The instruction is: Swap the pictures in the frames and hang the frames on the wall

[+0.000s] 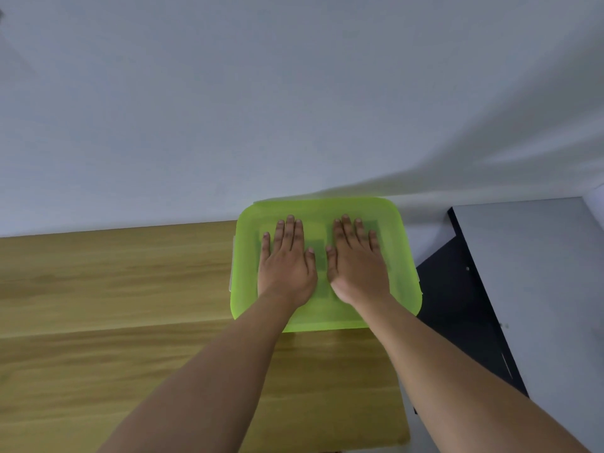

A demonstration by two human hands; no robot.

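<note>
both hands, left hand (285, 269) and right hand (356, 266), lie flat, grip open, on green lid (397, 243); contents blurred.

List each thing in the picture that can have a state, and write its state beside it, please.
Green box lid: closed on the box, lying flat on the wooden table.
Side clips: blurred, state unclear.
Left hand: flat on the lid, fingers spread, gripping nothing.
Right hand: flat on the lid, open, gripping nothing.
</note>
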